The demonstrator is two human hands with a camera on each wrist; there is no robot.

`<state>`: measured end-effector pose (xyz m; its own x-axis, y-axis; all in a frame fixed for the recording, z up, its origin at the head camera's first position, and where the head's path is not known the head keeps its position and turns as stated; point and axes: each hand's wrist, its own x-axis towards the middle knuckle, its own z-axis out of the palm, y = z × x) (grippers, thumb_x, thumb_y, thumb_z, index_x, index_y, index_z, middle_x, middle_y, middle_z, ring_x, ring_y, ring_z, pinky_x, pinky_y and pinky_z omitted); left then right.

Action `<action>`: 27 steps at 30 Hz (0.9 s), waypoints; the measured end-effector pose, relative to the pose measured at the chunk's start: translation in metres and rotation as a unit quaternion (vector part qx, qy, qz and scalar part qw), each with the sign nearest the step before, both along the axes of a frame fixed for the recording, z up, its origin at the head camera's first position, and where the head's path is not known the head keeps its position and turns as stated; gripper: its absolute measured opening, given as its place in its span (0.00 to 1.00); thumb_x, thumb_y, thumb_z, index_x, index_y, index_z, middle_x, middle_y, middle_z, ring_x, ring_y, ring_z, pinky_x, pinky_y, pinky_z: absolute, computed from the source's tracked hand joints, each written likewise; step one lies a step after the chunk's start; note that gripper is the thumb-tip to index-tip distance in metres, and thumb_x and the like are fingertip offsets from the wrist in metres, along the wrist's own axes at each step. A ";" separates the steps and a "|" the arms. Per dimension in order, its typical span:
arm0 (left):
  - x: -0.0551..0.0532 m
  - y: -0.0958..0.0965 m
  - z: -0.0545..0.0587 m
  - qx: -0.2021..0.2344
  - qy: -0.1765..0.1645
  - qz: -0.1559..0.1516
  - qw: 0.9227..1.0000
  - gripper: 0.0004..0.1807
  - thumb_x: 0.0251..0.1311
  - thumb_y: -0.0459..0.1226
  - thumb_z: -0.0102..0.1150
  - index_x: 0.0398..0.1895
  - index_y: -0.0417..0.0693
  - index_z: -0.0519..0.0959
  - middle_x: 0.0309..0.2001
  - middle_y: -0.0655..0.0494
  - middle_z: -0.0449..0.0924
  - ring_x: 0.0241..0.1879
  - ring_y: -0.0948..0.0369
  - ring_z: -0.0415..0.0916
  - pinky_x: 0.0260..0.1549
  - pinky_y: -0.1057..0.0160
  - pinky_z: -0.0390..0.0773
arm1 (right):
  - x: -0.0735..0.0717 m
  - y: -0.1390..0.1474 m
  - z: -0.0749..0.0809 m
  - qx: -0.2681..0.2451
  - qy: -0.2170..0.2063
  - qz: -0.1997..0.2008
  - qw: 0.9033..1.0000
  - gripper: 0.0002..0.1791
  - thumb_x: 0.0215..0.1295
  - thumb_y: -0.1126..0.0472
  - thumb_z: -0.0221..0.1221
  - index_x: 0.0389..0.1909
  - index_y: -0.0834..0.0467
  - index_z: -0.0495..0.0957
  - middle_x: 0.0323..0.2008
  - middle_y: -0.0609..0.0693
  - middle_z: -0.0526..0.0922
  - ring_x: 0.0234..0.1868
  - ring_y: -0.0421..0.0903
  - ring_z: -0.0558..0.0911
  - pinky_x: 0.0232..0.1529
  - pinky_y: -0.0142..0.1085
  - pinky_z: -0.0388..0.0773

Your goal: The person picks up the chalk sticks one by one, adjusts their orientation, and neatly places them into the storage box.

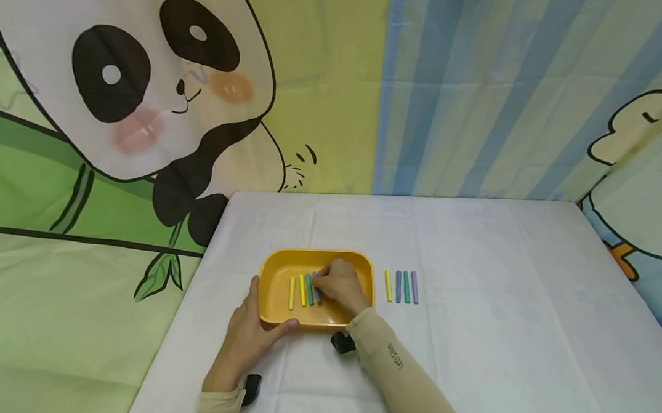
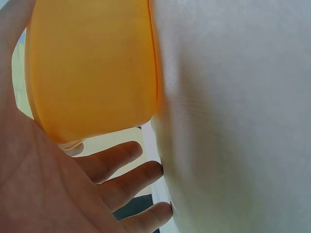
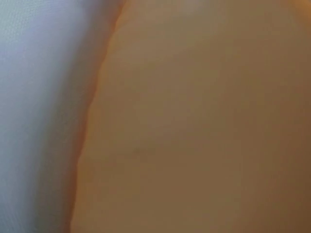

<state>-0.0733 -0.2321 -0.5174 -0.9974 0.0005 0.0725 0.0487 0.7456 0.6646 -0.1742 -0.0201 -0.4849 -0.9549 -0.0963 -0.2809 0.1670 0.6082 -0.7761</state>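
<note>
A yellow-orange tray (image 1: 273, 315) with rounded corners lies on the table, several thin coloured sticks inside it. From left to right are a yellow stick (image 1: 291, 293), another yellow stick (image 1: 302, 289), a green stick (image 1: 309, 289) and a blue stick (image 1: 318, 297). My left hand (image 1: 250, 329) holds the tray's near left corner, thumb at the front rim; in the left wrist view three fingers (image 2: 131, 182) extend free below the tray wall. My right hand (image 1: 341, 284) reaches inside, its thumb and fingertips pinching the blue stick's upper part, which they partly hide.
Right of the tray, a yellow stick (image 1: 388, 286), a blue stick (image 1: 398, 287), a green stick (image 1: 407, 287) and a purple stick (image 1: 414, 288) lie in a row on the white tablecloth (image 1: 514, 338). A printed curtain (image 1: 335, 108) hangs behind the table.
</note>
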 end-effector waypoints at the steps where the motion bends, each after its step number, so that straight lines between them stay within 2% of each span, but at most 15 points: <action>1: 0.000 0.000 0.000 0.001 0.001 0.000 1.000 0.72 0.48 0.68 0.70 0.83 0.51 0.35 0.77 0.37 0.55 0.71 0.40 0.60 0.68 0.39 0.61 | 0.000 -0.001 -0.001 0.001 -0.001 0.001 1.000 0.07 0.61 0.58 0.69 0.27 0.57 0.86 0.26 0.47 0.83 0.27 0.43 0.79 0.27 0.31 0.76; 13: 0.001 0.001 0.001 -0.002 -0.006 0.005 1.000 0.72 0.48 0.68 0.70 0.83 0.51 0.34 0.77 0.37 0.54 0.71 0.39 0.60 0.68 0.39 0.61 | 0.001 -0.006 -0.005 0.013 0.013 0.006 1.000 0.11 0.61 0.60 0.69 0.21 0.57 0.83 0.20 0.47 0.81 0.22 0.41 0.78 0.22 0.29 0.73; 23: 0.001 0.000 0.000 -0.001 -0.003 0.002 1.000 0.71 0.49 0.67 0.71 0.83 0.52 0.34 0.77 0.37 0.55 0.71 0.39 0.60 0.68 0.39 0.61 | 0.001 -0.007 -0.005 0.009 0.005 0.002 1.000 0.10 0.59 0.63 0.69 0.20 0.58 0.82 0.19 0.48 0.79 0.21 0.41 0.77 0.20 0.29 0.72; 27: 0.000 0.000 -0.001 -0.001 -0.001 0.001 1.000 0.71 0.49 0.67 0.71 0.83 0.52 0.34 0.76 0.37 0.55 0.71 0.39 0.61 0.67 0.39 0.61 | 0.002 -0.006 -0.002 0.001 0.000 0.000 1.000 0.08 0.60 0.62 0.69 0.23 0.58 0.83 0.21 0.48 0.81 0.23 0.42 0.78 0.22 0.30 0.74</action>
